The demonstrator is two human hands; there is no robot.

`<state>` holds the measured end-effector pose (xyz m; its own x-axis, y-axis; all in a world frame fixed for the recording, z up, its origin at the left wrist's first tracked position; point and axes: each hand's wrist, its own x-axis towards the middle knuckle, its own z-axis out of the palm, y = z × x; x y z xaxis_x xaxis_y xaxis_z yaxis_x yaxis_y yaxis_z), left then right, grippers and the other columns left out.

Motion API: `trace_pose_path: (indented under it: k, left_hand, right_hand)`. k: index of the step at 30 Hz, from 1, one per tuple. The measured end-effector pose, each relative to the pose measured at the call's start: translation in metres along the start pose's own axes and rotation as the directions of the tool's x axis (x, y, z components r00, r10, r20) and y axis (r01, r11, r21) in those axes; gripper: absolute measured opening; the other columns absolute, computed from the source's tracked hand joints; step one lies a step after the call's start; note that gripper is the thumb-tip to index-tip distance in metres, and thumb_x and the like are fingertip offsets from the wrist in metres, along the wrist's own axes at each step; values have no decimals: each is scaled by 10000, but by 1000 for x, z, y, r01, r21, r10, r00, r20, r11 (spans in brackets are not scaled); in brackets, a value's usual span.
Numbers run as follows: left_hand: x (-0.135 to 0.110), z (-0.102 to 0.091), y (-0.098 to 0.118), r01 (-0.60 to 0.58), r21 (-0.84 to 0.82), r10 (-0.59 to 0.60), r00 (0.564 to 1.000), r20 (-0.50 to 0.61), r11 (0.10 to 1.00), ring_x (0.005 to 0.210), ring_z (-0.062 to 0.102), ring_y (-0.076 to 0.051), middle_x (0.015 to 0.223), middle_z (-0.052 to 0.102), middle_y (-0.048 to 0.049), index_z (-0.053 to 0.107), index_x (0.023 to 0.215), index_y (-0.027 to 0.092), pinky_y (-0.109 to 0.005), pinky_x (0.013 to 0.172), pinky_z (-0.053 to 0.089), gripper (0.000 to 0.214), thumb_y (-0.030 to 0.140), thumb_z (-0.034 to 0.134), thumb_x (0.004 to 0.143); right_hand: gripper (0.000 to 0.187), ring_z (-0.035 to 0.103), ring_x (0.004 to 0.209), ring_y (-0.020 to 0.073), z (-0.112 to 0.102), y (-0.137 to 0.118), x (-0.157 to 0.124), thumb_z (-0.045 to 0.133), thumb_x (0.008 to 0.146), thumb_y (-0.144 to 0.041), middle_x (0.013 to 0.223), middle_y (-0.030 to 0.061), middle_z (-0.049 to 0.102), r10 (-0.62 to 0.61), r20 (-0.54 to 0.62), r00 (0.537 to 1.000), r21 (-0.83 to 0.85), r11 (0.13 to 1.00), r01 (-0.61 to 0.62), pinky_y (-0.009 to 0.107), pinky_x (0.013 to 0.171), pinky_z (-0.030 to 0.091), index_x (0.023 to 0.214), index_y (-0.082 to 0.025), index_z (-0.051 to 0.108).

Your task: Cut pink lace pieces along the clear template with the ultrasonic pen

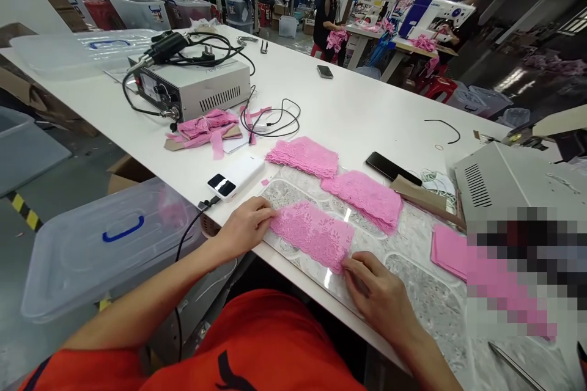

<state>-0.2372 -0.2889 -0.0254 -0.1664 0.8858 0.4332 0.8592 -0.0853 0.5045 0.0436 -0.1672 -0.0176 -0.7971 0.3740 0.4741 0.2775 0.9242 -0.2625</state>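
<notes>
Pink lace piece (312, 235) lay flat at the near edge of the desk (348, 110), between both hands. Left hand (245, 226) rested loosely spread fingers on its left end; right hand (380, 296) curled fingertips at its right corner, pinching or pressing I could not tell. Light, limp and easily snagged, it seemed best taken by both ends. Beyond lay two lace stacks (364, 198).
</notes>
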Motion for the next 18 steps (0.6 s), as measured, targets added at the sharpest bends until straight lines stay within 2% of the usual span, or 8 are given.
trace_pose_path:
  k: [3, 6, 10, 14, 18]
  left_hand:
    - [-1, -13, -4, -73, 30, 72, 997, 30, 997, 885, 590, -168, 1008, 608, -96, 680, 1057, 178, -292, 772, 522, 298, 129, 434, 896]
    - [-1, -26, -11, -176, 29, 170, 976, 138, 984, 946, 584, -178, 1123, 574, -110, 644, 1158, 207, -294, 807, 520, 276, 201, 487, 931]
    - [1, -30, -20, -244, 9, 233, 939, 252, 970, 909, 589, -157, 1055, 586, -87, 671, 1055, 210, -242, 767, 495, 226, 272, 467, 980]
    - [14, -33, -20, -180, -49, 187, 934, 304, 982, 823, 591, -127, 1009, 604, -71, 651, 932, 180, -226, 760, 479, 272, 252, 397, 994]
    - [55, -45, -22, -24, -71, 49, 924, 379, 997, 823, 605, -142, 926, 632, -55, 615, 817, 168, -229, 765, 484, 220, 240, 438, 928]
  right_hand:
    - [181, 661, 745, 138, -3, -3, 1, 576, 832, -197, 890, 52, 661, 21, 21, 1000, 16, 1000, -22, 229, 612, 551, 1006, -207, 626]
    - [185, 666, 773, 147, 0, -3, 5, 577, 838, -205, 907, 54, 665, 7, 62, 998, 18, 1000, -8, 245, 638, 560, 1016, -216, 626]
    - [151, 645, 715, 120, 7, 1, 10, 505, 884, -168, 835, 28, 658, -15, 95, 995, 85, 996, 7, 228, 622, 537, 908, -225, 642]
    - [165, 570, 613, 97, -4, 7, 24, 476, 906, -205, 752, 12, 612, 73, 179, 981, 248, 962, -117, 213, 546, 477, 801, -208, 603]
    - [248, 476, 557, 104, -27, 25, 60, 489, 902, -344, 654, -2, 549, 226, 293, 929, 307, 898, -315, 238, 505, 399, 720, -202, 579]
